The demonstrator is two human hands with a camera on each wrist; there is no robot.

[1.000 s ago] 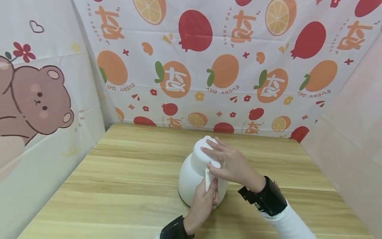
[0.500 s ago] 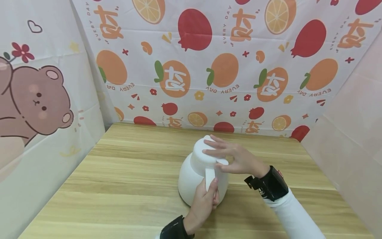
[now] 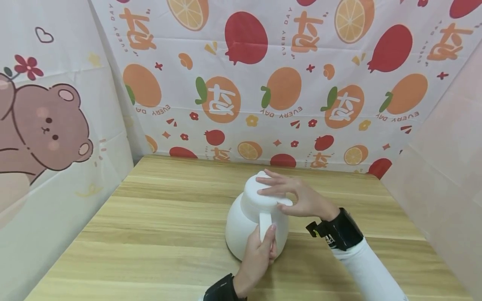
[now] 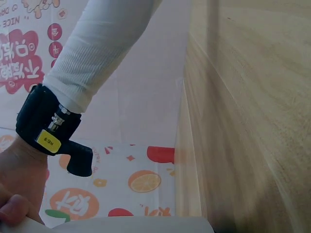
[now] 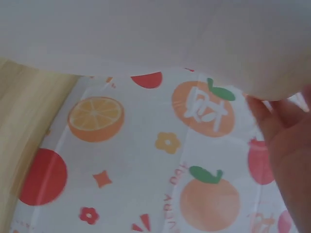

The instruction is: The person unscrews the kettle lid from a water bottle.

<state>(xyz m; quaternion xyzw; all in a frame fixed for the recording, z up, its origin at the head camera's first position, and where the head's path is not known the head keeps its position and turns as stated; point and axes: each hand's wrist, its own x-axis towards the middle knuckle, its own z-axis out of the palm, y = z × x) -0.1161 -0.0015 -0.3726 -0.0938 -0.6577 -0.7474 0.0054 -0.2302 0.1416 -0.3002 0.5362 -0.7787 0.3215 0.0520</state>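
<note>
In the head view, a white jug (image 3: 237, 228) with a rounded body stands upright on the wooden table. My left hand (image 3: 253, 257) grips its handle (image 3: 265, 221), which faces me. Over the white lid (image 3: 252, 190) spreads my right hand (image 3: 299, 195), fingers across the top and thumb by a small tab (image 3: 286, 201) sticking out to the right. The jug's pale surface (image 4: 141, 225) edges into the bottom of the left wrist view. White curved surface (image 5: 146, 39) fills the top of the right wrist view, with the right hand (image 5: 289, 141) touching it from the right.
The wooden table (image 3: 158, 225) reaches back to a fruit-printed cloth (image 3: 248, 92). A cloth with a bear print (image 3: 56, 125) hangs at the left, and a pale cloth (image 3: 448, 167) at the right. Black bands (image 3: 342, 230) circle both wrists.
The lid's tab has swung right, away from the handle, as my right hand turned with it and shifted slightly right. My left hand has kept its grip on the handle.
</note>
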